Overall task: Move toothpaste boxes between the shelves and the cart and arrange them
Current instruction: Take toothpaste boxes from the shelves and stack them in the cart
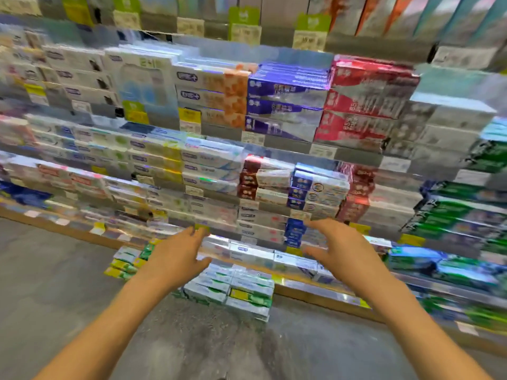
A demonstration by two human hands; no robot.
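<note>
Both my arms reach forward toward a low shelf of white toothpaste boxes [255,252]. My left hand [178,252] is open with fingers spread, just left of those boxes and holding nothing. My right hand [334,246] is open too, thumb apart from the fingers, in front of blue and white boxes [296,231] and holding nothing. Below the hands, a stack of white and green toothpaste boxes [236,289] sits on the floor by the shelf base. A smaller green and yellow stack [124,263] lies to its left. The frame is blurred by motion.
Shelves packed with toothpaste boxes fill the view: purple boxes [285,105] and red boxes [365,105] higher up, green boxes [461,220] at right. Price tags [189,116] line the shelf edges. Grey floor [55,283] spreads at left and below. No cart is visible.
</note>
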